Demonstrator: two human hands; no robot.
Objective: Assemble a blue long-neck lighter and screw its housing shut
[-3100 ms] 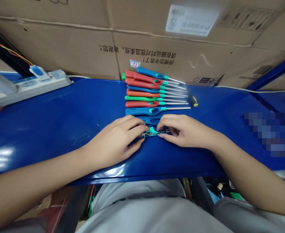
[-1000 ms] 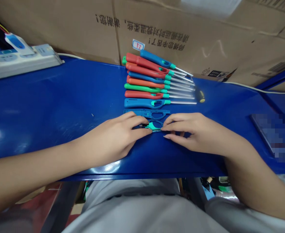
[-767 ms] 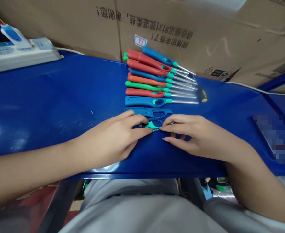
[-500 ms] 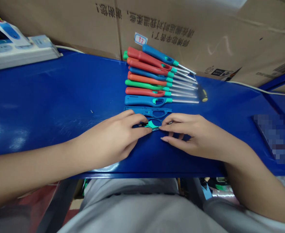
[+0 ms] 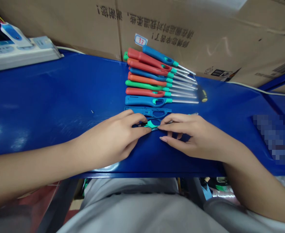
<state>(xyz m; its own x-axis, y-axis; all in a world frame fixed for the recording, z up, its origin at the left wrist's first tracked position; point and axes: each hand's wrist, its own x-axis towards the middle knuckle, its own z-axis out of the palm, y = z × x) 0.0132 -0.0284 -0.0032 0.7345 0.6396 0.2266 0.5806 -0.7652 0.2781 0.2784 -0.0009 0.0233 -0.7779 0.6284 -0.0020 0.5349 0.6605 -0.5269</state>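
An opened blue utility lighter (image 5: 153, 127) with a green trigger (image 5: 152, 124) lies low over the table between my hands. My left hand (image 5: 119, 134) is closed on its handle side, thumb and forefinger pinched by the trigger; the handle is mostly hidden. My right hand (image 5: 189, 132) pinches the lighter's front end, thumb and forefinger together and the lower fingers curled apart. Past the right knuckles a metal tube end (image 5: 194, 114) sticks out. Just behind lies a loose blue half shell (image 5: 147, 111), flat on the table and touching neither hand as far as I can see.
Several assembled lighters (image 5: 144, 101) in blue, red, orange and green lie in a row behind. A screwdriver (image 5: 202, 94) rests near their tips. A small screw (image 5: 92, 111) lies left. A cardboard box (image 5: 84, 29) and power strip (image 5: 45, 48) stand behind; a pixelated item (image 5: 276, 139) lies right.
My right hand has shifted very slightly left, and a metal tube end now shows beyond its knuckles. My left hand keeps its pinch almost unmoved.
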